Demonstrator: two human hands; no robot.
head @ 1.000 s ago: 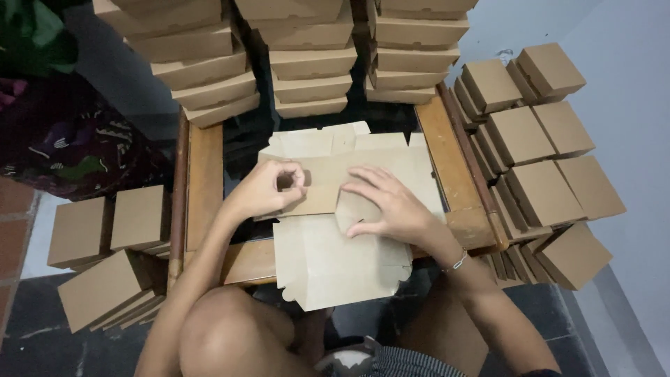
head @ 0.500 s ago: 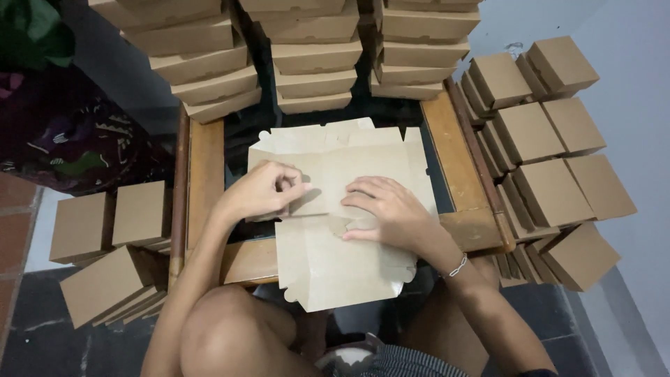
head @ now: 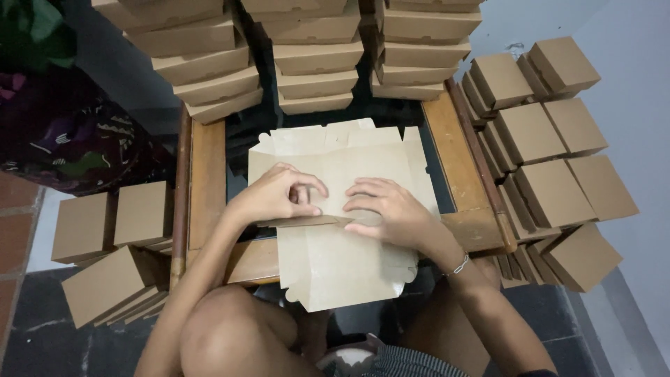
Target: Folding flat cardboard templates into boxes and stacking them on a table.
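Both forearms reach forward from the seated person's knees. The left hand (head: 279,195), fingers curled, and the right hand (head: 387,209), fingers half-spread, press side by side on a fold across the flat kraft box blank (head: 335,258), gripping nothing. The blank overhangs the near edge of the wooden table (head: 209,174). Folded boxes (head: 551,188) crowd the right; box stacks (head: 314,63) wall the far side.

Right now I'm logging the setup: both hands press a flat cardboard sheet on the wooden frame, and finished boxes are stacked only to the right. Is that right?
Not quite. The head view shows boxes right, but also left and behind. Left hand and right hand do press the sheet on the frame.
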